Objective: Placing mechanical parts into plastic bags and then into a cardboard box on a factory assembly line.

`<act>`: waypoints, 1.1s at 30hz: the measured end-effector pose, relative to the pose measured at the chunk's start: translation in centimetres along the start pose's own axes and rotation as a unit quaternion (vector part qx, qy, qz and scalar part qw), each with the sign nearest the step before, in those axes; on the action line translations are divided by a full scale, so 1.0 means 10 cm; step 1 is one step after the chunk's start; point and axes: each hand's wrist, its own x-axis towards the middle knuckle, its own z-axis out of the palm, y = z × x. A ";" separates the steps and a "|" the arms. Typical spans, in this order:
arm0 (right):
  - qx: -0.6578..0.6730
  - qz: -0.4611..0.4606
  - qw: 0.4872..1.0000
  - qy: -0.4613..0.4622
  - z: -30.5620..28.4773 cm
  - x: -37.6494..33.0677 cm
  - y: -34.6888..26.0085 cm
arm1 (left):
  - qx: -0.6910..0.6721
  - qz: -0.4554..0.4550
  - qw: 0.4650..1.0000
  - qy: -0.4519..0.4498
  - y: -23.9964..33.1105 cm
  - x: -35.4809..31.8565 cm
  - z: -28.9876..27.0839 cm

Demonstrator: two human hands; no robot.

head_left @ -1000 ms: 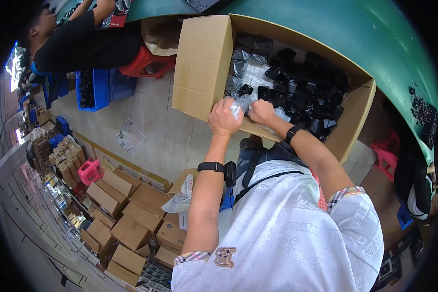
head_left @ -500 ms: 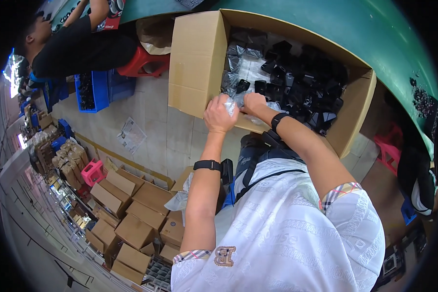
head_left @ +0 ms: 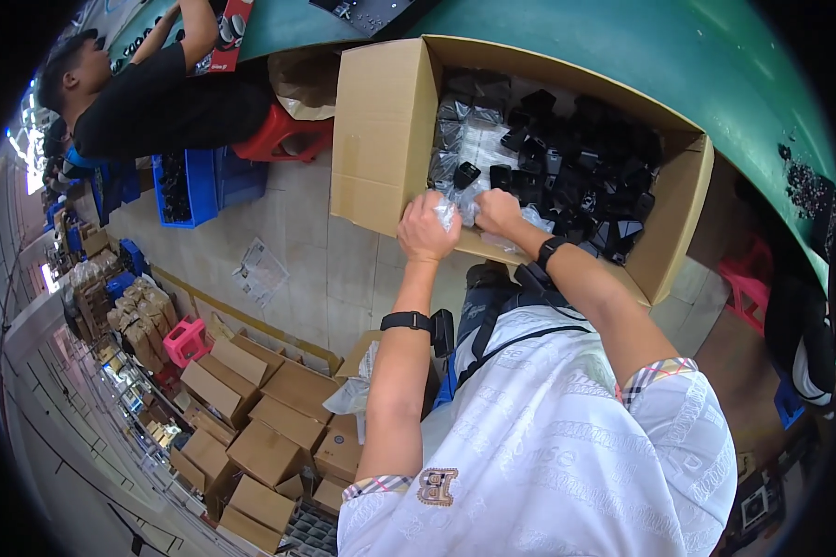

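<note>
Both my hands are at the near left edge of a large open cardboard box [head_left: 381, 139]. My left hand [head_left: 427, 227] is closed around a crumpled clear plastic bag [head_left: 447, 214]. Just to its right, my right hand [head_left: 499, 212] has its fingers curled in at more of the clear plastic; whatever lies inside the bag is hidden. Loose black plastic parts [head_left: 576, 167] fill the box's middle and right. Along its left side stand clear-bagged pieces [head_left: 450, 135] in rows, with a pale wrapped stack [head_left: 481, 144] beside them.
The box adjoins a green table [head_left: 567, 37]. At the far left a person in black [head_left: 158, 107] sits on a red stool [head_left: 283, 135] near a blue bin [head_left: 184, 190]. Open cardboard boxes [head_left: 279, 399] crowd the floor at lower left. Another stool [head_left: 745, 278] stands at right.
The whole view has shifted, so the scene sits slightly lower and to the right. My hands keep their closed hold at the plastic by the box edge.
</note>
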 end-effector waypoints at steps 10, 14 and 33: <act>0.384 0.085 0.914 0.101 -0.61 -0.59 0.86 | -0.009 -0.003 1.000 0.014 -0.04 -0.07 -0.02; 0.398 0.071 0.904 0.138 -0.80 -0.59 0.72 | -0.010 -0.007 1.000 0.011 -0.04 -0.09 0.01; 0.756 -0.060 0.648 0.067 -1.29 -1.10 0.45 | -0.020 -0.036 0.998 -0.045 0.02 -0.05 -0.04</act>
